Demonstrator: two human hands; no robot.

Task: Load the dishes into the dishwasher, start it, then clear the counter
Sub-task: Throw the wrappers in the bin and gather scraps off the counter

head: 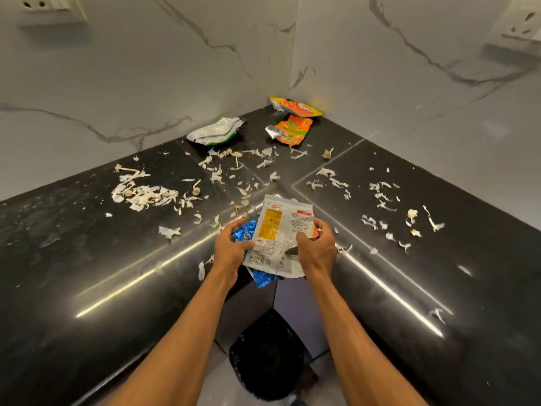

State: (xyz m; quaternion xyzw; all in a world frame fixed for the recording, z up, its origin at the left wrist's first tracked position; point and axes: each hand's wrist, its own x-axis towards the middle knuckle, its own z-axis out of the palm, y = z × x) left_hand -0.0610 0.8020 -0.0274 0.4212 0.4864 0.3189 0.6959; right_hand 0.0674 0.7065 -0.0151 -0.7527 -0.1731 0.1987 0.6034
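At the inner corner of the black counter (87, 253), my left hand (229, 249) grips a crumpled blue wrapper (263, 278). My right hand (316, 250) pinches the right edge of a white and yellow packet (275, 235) that lies over the blue one. Both wrappers hang past the counter's front edge. Three more empty wrappers lie at the back corner: a white and green one (216, 131), an orange one (294, 129) and an orange-yellow one (295, 106) against the wall. Pale garlic peels (143, 194) are scattered over the counter.
A bin lined with a black bag (266, 356) stands on the floor below the counter corner, between my forearms. Marble walls (146, 68) close the corner on both sides. Wall sockets (44, 7) sit high at the left and right.
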